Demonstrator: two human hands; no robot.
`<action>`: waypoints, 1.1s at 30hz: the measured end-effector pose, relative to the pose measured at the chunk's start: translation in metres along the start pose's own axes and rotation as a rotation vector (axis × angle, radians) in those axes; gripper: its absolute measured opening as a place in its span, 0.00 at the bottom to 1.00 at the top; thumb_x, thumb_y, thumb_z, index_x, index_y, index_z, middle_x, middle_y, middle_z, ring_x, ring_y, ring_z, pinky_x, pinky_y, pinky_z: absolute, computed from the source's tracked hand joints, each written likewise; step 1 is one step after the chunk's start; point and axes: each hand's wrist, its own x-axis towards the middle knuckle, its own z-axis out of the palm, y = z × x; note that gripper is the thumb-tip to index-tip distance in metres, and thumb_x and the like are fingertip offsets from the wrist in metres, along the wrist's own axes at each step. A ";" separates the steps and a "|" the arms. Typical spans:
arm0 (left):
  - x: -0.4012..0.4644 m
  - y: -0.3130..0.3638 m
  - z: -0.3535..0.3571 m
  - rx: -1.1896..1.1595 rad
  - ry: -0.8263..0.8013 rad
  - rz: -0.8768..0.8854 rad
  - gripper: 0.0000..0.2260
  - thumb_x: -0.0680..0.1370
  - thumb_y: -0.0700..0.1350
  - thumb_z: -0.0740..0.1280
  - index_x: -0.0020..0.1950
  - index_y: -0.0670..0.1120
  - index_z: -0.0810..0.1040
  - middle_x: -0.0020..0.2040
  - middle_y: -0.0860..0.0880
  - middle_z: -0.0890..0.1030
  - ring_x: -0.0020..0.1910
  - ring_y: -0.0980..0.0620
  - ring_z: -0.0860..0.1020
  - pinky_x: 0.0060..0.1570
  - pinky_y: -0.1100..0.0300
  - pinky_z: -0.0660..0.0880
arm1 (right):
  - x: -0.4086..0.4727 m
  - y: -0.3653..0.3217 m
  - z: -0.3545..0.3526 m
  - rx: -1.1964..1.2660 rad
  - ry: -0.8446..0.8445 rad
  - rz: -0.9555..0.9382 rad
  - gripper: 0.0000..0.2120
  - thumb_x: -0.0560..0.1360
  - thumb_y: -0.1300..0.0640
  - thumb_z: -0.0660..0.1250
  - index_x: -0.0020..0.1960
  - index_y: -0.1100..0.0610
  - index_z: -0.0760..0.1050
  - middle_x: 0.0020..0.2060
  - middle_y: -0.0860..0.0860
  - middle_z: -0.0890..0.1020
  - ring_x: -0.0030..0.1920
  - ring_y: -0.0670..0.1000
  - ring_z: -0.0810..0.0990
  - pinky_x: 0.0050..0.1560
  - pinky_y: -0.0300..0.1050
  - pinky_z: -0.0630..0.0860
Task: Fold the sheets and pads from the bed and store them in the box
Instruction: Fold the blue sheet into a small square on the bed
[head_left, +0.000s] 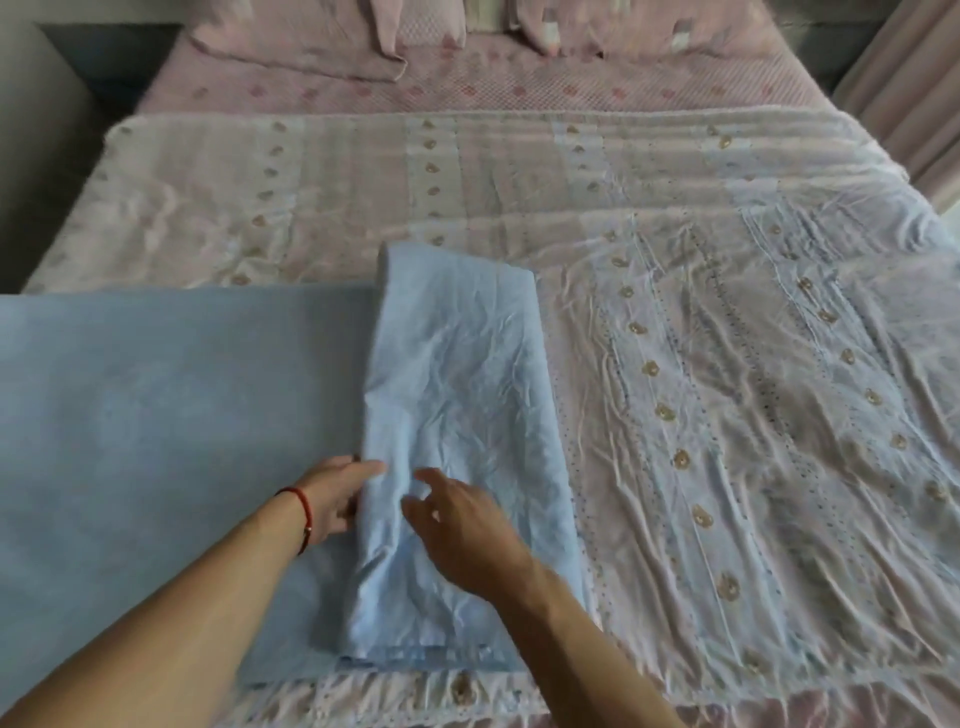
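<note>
The light blue sheet is plain, creased cotton, its right part folded over into a thick strip; I see one such sheet, lying on the patterned bedspread at the near left of the bed. My left hand pinches the strip's folded edge, thumb on top. My right hand is just beside it, fingers spread and relaxed over the strip. Two pillows lie far beyond the sheet. No writing is readable.

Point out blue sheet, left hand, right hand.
blue sheet (457, 374): head view, middle of the folded-over layer.
left hand (337, 493): head view, back of hand, gripping the fold edge.
right hand (462, 525): head view, back of hand.
</note>
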 end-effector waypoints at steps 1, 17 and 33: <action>0.005 -0.015 -0.008 0.017 -0.015 -0.062 0.13 0.79 0.45 0.72 0.61 0.41 0.81 0.45 0.42 0.87 0.45 0.42 0.85 0.45 0.47 0.83 | -0.002 0.011 0.004 -0.012 0.066 0.037 0.24 0.85 0.43 0.57 0.78 0.52 0.64 0.69 0.53 0.77 0.68 0.56 0.75 0.67 0.52 0.72; -0.001 -0.112 -0.008 0.364 0.186 0.134 0.26 0.76 0.65 0.67 0.63 0.47 0.77 0.58 0.51 0.81 0.59 0.49 0.80 0.64 0.51 0.75 | -0.044 0.113 0.019 0.406 0.270 0.643 0.20 0.81 0.45 0.67 0.64 0.55 0.64 0.54 0.55 0.78 0.47 0.54 0.76 0.51 0.50 0.72; 0.053 -0.016 0.035 1.184 0.556 0.749 0.31 0.75 0.57 0.61 0.78 0.53 0.67 0.81 0.41 0.58 0.76 0.36 0.63 0.68 0.36 0.67 | 0.024 0.134 -0.032 0.288 0.220 0.501 0.26 0.80 0.36 0.62 0.59 0.59 0.73 0.50 0.55 0.80 0.43 0.51 0.77 0.37 0.42 0.68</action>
